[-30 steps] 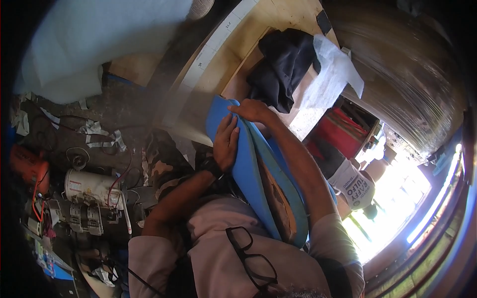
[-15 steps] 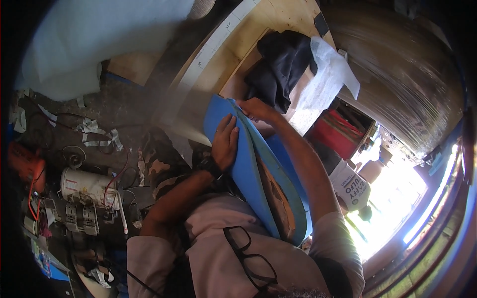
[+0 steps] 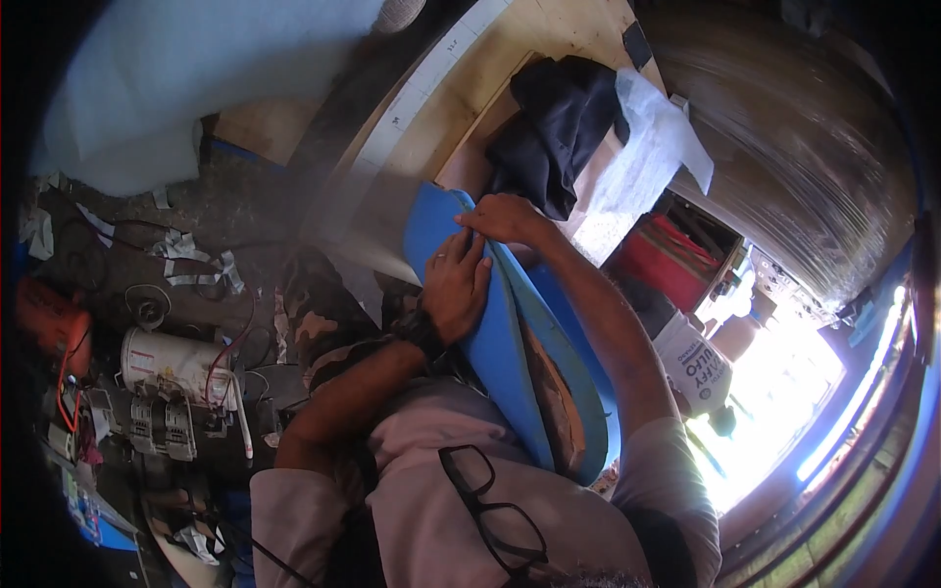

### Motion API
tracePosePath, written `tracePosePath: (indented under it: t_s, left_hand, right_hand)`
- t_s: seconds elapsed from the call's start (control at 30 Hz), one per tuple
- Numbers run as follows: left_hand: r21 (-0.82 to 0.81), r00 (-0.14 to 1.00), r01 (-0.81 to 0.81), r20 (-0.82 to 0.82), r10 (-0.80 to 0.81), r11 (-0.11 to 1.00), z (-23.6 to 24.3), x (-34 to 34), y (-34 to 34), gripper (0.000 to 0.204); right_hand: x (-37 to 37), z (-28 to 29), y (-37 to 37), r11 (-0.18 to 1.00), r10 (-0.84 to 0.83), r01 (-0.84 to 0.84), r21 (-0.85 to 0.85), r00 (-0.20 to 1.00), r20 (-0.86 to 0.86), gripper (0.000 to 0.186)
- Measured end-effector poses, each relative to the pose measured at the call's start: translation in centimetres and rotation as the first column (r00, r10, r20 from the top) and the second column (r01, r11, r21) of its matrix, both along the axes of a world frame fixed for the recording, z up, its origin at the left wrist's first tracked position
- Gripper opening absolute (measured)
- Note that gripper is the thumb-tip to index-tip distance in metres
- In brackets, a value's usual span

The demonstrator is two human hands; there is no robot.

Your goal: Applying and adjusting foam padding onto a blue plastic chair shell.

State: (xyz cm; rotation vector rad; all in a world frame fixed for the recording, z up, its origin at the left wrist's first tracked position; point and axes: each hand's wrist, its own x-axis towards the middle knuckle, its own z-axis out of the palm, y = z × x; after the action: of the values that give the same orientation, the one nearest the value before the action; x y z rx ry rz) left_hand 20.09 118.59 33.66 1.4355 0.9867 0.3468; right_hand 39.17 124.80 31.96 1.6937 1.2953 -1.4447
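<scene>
A long blue foam-covered piece (image 3: 505, 363) leans across my lap, its layers parted along a gap that shows bare wood-coloured board (image 3: 554, 397) at the near end. At its far end my right hand (image 3: 505, 218) pinches the foam edge, fingers curled in. My left hand (image 3: 456, 289) rests on the blue face just nearer to me, its fingers bent together over the seam and nearly touching the right hand. What lies under the fingertips is hidden.
Beyond my hands are a wooden panel (image 3: 431, 147), black cloth (image 3: 564, 118) and white fibre sheet (image 3: 662, 137). On the left floor sit a white cylindrical tank (image 3: 172, 367), an orange tool (image 3: 54, 328) and paper scraps. A red box (image 3: 671, 260) stands right.
My left hand has slid a little right and over the seam, its fingers more bent. The right hand has shifted slightly left, closer to it.
</scene>
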Motion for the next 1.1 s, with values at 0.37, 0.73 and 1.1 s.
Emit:
tracePosePath:
  t_s: [0.37, 0.73, 1.1]
  left_hand:
    - [-0.175, 0.996, -0.041, 0.076, 0.055, 0.984, 2.3, -0.2, -0.9, 0.053]
    - [-0.196, 0.996, 0.089, 0.028, -0.085, 0.977, 2.8, -0.1, -0.9, 0.069]
    - [-0.284, 0.983, 0.030, 0.181, 0.023, 0.958, 5.7, -2.7, -2.2, 0.062]
  right_hand:
    - [1.9, -3.3, -3.0, 0.951, 0.138, -0.040, 0.306, 0.943, -0.305, 0.049]
    - [2.4, -7.8, -2.8, 0.962, 0.201, -0.182, 0.205, 0.977, -0.076, 0.047]
    - [2.6, 4.5, -3.3, 0.931, -0.361, 0.364, -0.022, 0.911, -0.202, 0.064]
